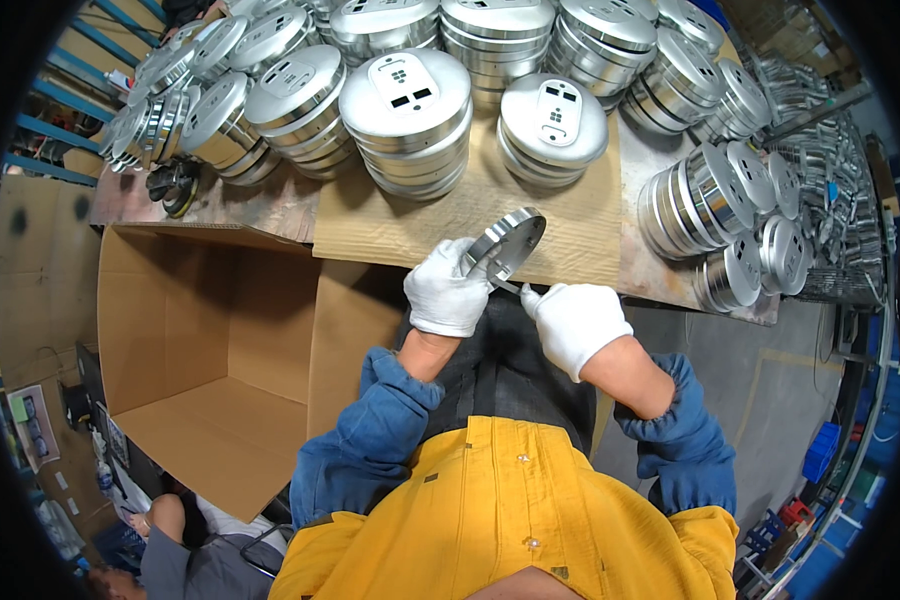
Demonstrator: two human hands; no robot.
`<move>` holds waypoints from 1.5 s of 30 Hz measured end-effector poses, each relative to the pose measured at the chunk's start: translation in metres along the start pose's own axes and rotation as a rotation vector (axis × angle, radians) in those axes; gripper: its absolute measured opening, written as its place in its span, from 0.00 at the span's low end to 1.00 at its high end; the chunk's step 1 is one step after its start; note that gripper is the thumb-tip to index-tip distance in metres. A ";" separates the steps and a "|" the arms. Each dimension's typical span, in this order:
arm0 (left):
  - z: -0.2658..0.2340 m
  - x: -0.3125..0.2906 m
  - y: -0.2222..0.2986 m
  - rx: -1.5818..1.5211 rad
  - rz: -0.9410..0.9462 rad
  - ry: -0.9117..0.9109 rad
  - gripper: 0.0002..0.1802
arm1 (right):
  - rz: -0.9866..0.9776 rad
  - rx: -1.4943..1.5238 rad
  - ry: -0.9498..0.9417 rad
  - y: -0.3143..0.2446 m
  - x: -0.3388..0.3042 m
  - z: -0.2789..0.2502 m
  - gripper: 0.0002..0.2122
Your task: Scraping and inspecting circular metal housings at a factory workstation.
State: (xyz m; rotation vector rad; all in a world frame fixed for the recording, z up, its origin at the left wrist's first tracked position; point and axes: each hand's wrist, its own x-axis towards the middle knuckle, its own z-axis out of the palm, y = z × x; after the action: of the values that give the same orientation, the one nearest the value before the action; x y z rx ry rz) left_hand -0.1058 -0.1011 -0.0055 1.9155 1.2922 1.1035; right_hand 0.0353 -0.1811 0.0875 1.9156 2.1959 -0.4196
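My left hand (448,290), in a white glove, grips a shiny round metal cover (517,243) by its lower left rim. The cover is tilted up on edge just off the front of the table. My right hand (578,325), gloved too, is closed with thumb and forefinger on a thin grey strip-like tool (507,287). The tool's far end reaches the cover's lower rim beside my left fingers; its exact kind I cannot make out. Beyond my hands stand a tall stack of similar covers (405,130) with cutouts and a shorter stack (553,135).
Brown cardboard (370,225) lies over the table. Further stacks (295,110) crowd its back and left; others lie tipped at the right (710,200). An open carton (210,330) stands left of me. Another person (185,550) is at lower left, a blue bin (820,450) at right.
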 end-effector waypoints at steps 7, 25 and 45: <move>-0.003 0.000 -0.002 -0.013 -0.035 -0.008 0.10 | -0.113 0.069 0.000 0.001 0.022 -0.018 0.04; 0.003 0.012 -0.016 -0.118 -0.350 0.057 0.15 | 0.185 0.110 0.553 -0.016 -0.023 0.140 0.22; -0.053 0.017 0.058 0.404 0.885 -0.086 0.22 | 0.813 1.674 0.713 0.012 -0.045 0.128 0.20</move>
State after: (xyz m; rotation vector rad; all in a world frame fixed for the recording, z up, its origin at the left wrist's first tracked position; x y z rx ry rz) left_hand -0.1220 -0.1058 0.0726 2.9409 0.6152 1.1711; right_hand 0.0491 -0.2649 -0.0188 3.8457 0.5948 -1.9943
